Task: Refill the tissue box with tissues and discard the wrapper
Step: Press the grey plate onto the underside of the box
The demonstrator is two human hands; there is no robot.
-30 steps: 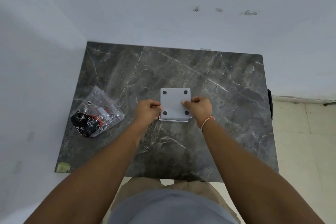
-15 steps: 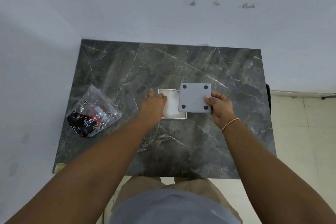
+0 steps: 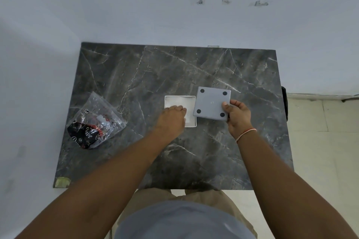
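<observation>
Head view: right hand [image 3: 238,115] grip clamps base plate [image 3: 212,106]; tissue box [image 3: 180,102] beside.

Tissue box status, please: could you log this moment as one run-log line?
right hand: holds grey base panel | left hand: in open tissue box | tissue packet: unopened, table left

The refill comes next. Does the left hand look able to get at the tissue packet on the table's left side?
Probably yes: the left hand rests empty on the open box, and only bare table lies between it and the tissue packet.
</observation>
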